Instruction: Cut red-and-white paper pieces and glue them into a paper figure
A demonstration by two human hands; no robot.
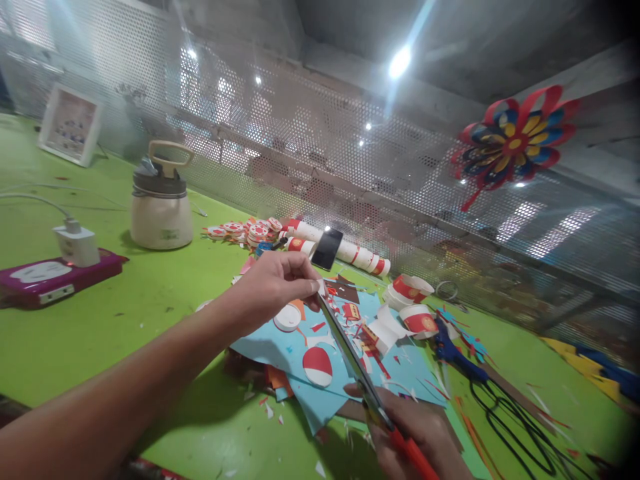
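Note:
My right hand (413, 427) grips a pair of scissors (350, 350) by the red handle, and the long blades point away toward my other hand. Closed in a pinch, my left hand (283, 283) holds a small white piece of paper (321, 288) right at the blade tips. Its exact shape is hidden by my fingers. Below lie light blue paper sheets (265, 350) strewn with red and white scraps. On them are a red-and-white disc (317, 367), a white round disc (287, 318) and a cut-open paper cup (387, 330).
Paper cups (410, 290) and a blue glue gun (453, 350) with a coiled black cord lie right. Behind are a phone (327, 248), stacked cups (357, 255) and patterned discs (257, 231). A jug (161, 210) and purple power strip (63, 277) stand left. A paper flower (515, 143) hangs above.

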